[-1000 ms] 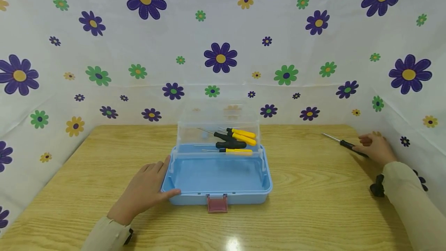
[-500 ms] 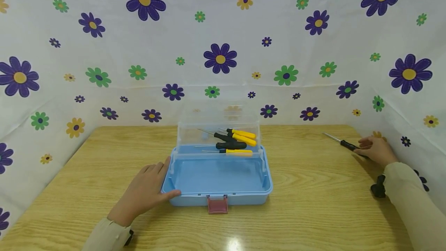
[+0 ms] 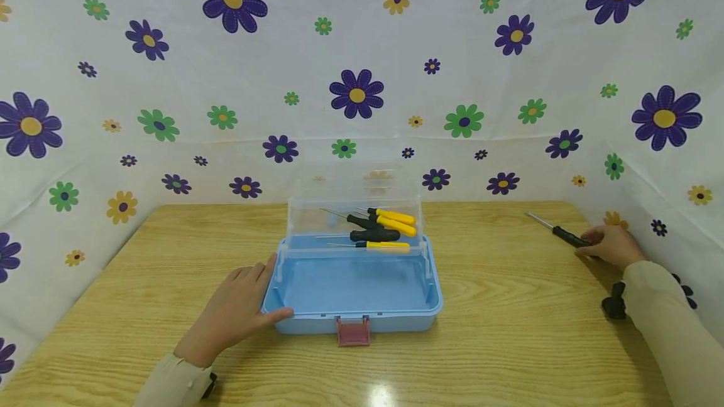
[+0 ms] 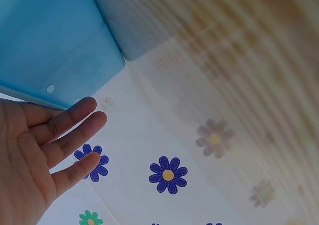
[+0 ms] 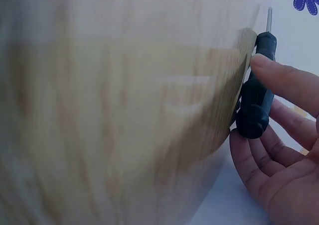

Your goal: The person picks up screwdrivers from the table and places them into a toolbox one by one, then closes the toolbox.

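Observation:
A light blue toolbox (image 3: 353,322) with a raised clear lid and a pink latch stands mid-table. My left hand (image 3: 234,309) rests against its left side, thumb on the front rim. In the left wrist view, that hand's fingers (image 4: 75,140) look extended beside the blue wall. Over at the right, a black-handled screwdriver (image 3: 568,237) lies on the table, its metal shaft toward the back left. My right hand (image 3: 613,247) holds the handle's near end. The right wrist view has the thumb and fingers around the black handle (image 5: 256,95).
Several screwdrivers with yellow (image 3: 396,225) and black (image 3: 374,235) handles lie in the clear tray (image 3: 300,250) at the back of the toolbox. A flower-printed white cloth (image 3: 362,30) borders the wooden table (image 3: 498,325) at the back and sides.
My right thumb and fingers have closed around the end of the screwdriver's handle, which has barely shifted. The left hand and the toolbox stay where they were.

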A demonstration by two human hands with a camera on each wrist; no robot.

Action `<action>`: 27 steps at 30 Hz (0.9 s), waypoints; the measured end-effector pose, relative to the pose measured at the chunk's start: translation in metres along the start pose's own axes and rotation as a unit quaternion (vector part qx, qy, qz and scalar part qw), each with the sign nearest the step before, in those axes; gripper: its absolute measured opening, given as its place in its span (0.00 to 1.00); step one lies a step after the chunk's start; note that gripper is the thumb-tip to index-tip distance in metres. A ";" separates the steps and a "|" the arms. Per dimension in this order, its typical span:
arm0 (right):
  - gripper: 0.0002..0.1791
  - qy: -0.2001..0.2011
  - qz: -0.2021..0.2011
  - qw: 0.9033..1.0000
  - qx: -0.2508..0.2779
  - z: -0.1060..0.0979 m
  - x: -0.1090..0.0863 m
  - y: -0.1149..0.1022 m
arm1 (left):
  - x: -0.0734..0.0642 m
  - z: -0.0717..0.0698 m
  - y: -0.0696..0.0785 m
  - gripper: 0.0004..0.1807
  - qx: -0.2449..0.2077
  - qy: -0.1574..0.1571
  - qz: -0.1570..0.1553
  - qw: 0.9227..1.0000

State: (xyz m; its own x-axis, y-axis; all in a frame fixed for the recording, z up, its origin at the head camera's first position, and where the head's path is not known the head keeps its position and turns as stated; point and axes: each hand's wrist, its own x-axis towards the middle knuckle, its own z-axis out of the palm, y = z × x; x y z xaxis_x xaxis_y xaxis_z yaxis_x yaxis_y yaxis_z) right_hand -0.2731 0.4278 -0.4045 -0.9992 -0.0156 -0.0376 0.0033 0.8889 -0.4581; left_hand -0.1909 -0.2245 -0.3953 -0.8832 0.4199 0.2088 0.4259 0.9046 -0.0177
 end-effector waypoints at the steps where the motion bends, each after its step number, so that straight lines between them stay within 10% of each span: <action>1: 0.30 0.001 0.000 1.000 -0.001 0.000 0.000 0.000 | 0.000 0.000 0.000 0.56 -0.001 0.000 -0.001 1.000; 27: 0.28 0.034 0.006 0.999 0.006 0.004 0.002 0.002 | 0.000 -0.001 0.000 0.56 0.003 0.002 0.000 1.000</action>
State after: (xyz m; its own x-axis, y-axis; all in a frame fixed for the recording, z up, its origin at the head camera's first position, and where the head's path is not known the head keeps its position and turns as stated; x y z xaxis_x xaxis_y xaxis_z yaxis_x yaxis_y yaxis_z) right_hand -0.2745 0.4277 -0.4093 -0.9995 0.0259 0.0177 0.0146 0.8833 -0.4685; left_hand -0.1904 -0.2245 -0.3948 -0.8824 0.4198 0.2124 0.4249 0.9050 -0.0233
